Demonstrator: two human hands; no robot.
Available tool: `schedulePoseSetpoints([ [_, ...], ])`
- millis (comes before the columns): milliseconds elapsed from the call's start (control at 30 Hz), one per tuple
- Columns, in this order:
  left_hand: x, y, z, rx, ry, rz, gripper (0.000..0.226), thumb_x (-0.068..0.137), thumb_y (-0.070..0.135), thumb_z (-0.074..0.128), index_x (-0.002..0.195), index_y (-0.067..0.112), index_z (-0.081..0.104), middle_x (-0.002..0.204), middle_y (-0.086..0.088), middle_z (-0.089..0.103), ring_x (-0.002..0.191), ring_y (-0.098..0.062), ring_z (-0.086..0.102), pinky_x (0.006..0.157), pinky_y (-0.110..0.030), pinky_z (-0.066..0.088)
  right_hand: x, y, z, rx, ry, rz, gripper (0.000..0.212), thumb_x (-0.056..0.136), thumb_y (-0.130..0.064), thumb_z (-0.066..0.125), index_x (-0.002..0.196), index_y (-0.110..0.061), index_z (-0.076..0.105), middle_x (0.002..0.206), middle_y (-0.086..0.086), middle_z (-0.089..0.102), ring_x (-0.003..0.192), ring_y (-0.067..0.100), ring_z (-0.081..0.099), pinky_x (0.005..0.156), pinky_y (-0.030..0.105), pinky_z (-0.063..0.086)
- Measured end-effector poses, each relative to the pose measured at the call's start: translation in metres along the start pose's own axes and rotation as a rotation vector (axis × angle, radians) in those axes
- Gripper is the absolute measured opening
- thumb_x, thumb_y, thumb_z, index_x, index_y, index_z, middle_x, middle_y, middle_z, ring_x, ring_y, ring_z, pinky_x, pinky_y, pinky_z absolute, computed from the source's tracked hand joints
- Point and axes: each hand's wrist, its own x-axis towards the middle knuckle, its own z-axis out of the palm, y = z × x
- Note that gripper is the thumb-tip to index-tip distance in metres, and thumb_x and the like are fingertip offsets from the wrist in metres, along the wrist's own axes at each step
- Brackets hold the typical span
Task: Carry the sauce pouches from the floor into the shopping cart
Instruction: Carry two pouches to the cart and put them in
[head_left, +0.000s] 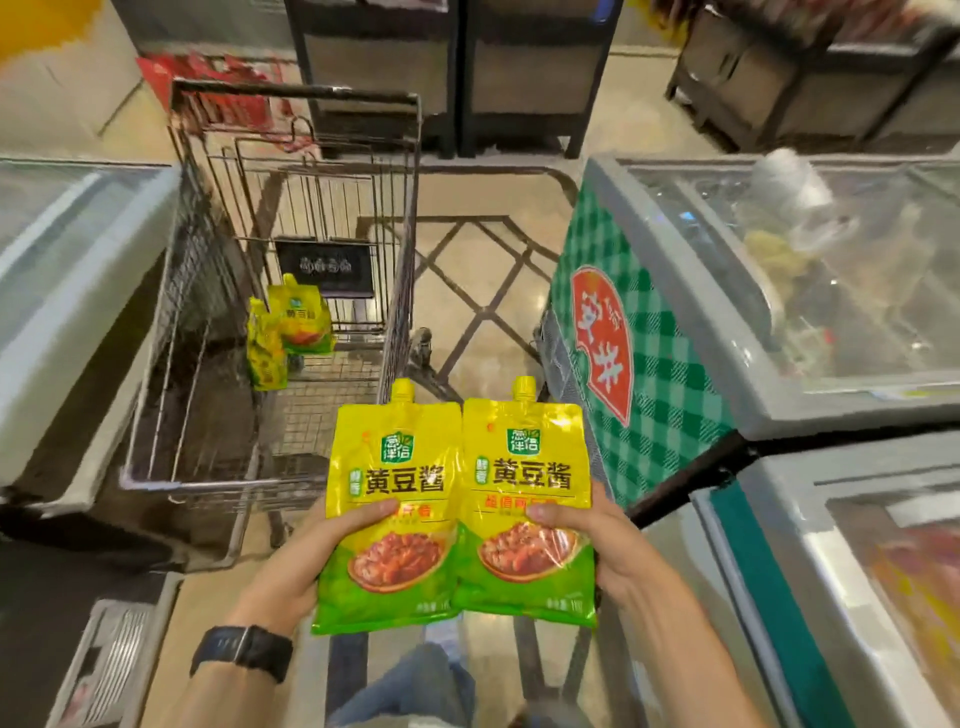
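Observation:
I hold two yellow-green spouted sauce pouches side by side in front of me. My left hand (306, 561) grips the left pouch (392, 488) by its lower left edge, thumb on the front. My right hand (597, 540) grips the right pouch (527, 478) the same way from the right. The wire shopping cart (156, 480) stands ahead and to the left, its near rim just left of the pouches. Inside it, two more pouches (291, 332) stand upright against the cart's left side, towards its far end.
A chest freezer (62, 322) flanks the cart on the left. On the right stand a glass-topped freezer with a green checkered side (649, 374) and another freezer (841, 571) nearer me. Dark display stands (447, 78) line the far end of the tiled aisle.

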Motion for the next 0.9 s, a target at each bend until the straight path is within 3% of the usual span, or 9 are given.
schedulePoseSetpoints([
  [67, 0.033, 0.031, 0.007, 0.001, -0.022, 0.039, 0.107, 0.031, 0.03, 0.102, 0.127, 0.007, 0.063, 0.12, -0.022, 0.07, 0.102, -0.039, 0.071, 0.082, -0.046, 0.061, 0.028, -0.03, 0.001, -0.019, 0.009, -0.002, 0.074, 0.054, 0.008, 0.083, 0.117, -0.017, 0.054, 0.089, 0.002, 0.078, 0.079, 0.019, 0.075, 0.059, 0.031, 0.057],
  [233, 0.108, 0.09, 0.012, -0.016, 0.002, 0.089, 0.098, 0.028, 0.033, 0.102, 0.118, 0.012, 0.068, 0.112, -0.02, 0.074, 0.094, -0.037, 0.074, 0.072, -0.043, 0.061, 0.115, -0.104, 0.003, -0.126, -0.005, -0.025, 0.069, 0.055, 0.0, 0.085, 0.116, -0.019, 0.06, 0.097, -0.001, 0.077, 0.091, 0.015, 0.073, 0.076, 0.029, 0.054],
  [333, 0.158, 0.116, 0.005, -0.031, 0.064, 0.093, 0.092, 0.043, 0.03, 0.098, 0.126, 0.013, 0.064, 0.119, -0.02, 0.071, 0.104, -0.041, 0.07, 0.094, -0.054, 0.054, 0.18, -0.134, 0.003, -0.18, -0.056, 0.027, 0.079, 0.048, -0.008, 0.089, 0.121, -0.017, 0.059, 0.104, 0.005, 0.076, 0.096, 0.022, 0.072, 0.093, 0.043, 0.053],
  [433, 0.212, 0.144, 0.002, -0.068, 0.149, 0.108, 0.096, 0.045, 0.029, 0.097, 0.131, 0.014, 0.057, 0.12, -0.018, 0.071, 0.107, -0.04, 0.07, 0.097, -0.055, 0.052, 0.257, -0.172, 0.001, -0.189, -0.119, 0.072, 0.073, 0.048, -0.006, 0.09, 0.114, -0.015, 0.063, 0.104, 0.01, 0.076, 0.093, 0.025, 0.073, 0.087, 0.041, 0.055],
  [567, 0.266, 0.182, 0.002, -0.137, 0.29, 0.179, 0.104, 0.03, 0.043, 0.1, 0.123, 0.014, 0.063, 0.112, -0.016, 0.075, 0.096, -0.033, 0.074, 0.073, -0.04, 0.062, 0.356, -0.226, 0.015, -0.219, -0.236, 0.147, 0.092, 0.03, -0.024, 0.098, 0.115, -0.017, 0.063, 0.104, 0.011, 0.076, 0.089, 0.026, 0.074, 0.07, 0.036, 0.061],
  [667, 0.286, 0.201, -0.004, -0.216, 0.43, 0.22, 0.103, 0.037, 0.054, 0.097, 0.127, 0.017, 0.062, 0.119, -0.015, 0.073, 0.103, -0.032, 0.072, 0.081, -0.041, 0.06, 0.42, -0.266, 0.048, -0.373, -0.388, 0.12, 0.061, 0.052, -0.011, 0.09, 0.105, -0.022, 0.063, 0.093, 0.001, 0.078, 0.081, 0.014, 0.075, 0.063, 0.025, 0.058],
  [733, 0.292, 0.211, -0.009, -0.297, 0.526, 0.272, 0.092, 0.052, 0.052, 0.093, 0.13, 0.016, 0.06, 0.122, -0.015, 0.071, 0.104, -0.03, 0.072, 0.08, -0.037, 0.062, 0.458, -0.286, 0.08, -0.459, -0.507, 0.092, 0.056, 0.064, 0.007, 0.083, 0.108, -0.018, 0.061, 0.085, -0.003, 0.078, 0.075, 0.009, 0.074, 0.059, 0.02, 0.055],
  [833, 0.3, 0.231, -0.015, -0.433, 0.725, 0.292, 0.029, 0.092, 0.022, 0.064, 0.12, 0.014, 0.062, 0.102, -0.007, 0.078, 0.083, -0.017, 0.076, 0.063, -0.026, 0.061, 0.504, -0.299, 0.134, -0.61, -0.634, 0.068, 0.066, 0.059, 0.011, 0.082, 0.116, -0.012, 0.058, 0.087, -0.003, 0.078, 0.077, 0.011, 0.074, 0.061, 0.024, 0.056],
  [900, 0.303, 0.231, -0.027, -0.463, 0.832, 0.32, 0.037, 0.085, 0.032, 0.074, 0.116, 0.014, 0.063, 0.097, -0.005, 0.079, 0.08, -0.015, 0.076, 0.063, -0.025, 0.061, 0.53, -0.297, 0.167, -0.723, -0.701, 0.04, 0.076, 0.053, -0.002, 0.084, 0.123, -0.014, 0.057, 0.1, 0.004, 0.077, 0.09, 0.02, 0.074, 0.073, 0.038, 0.059],
])
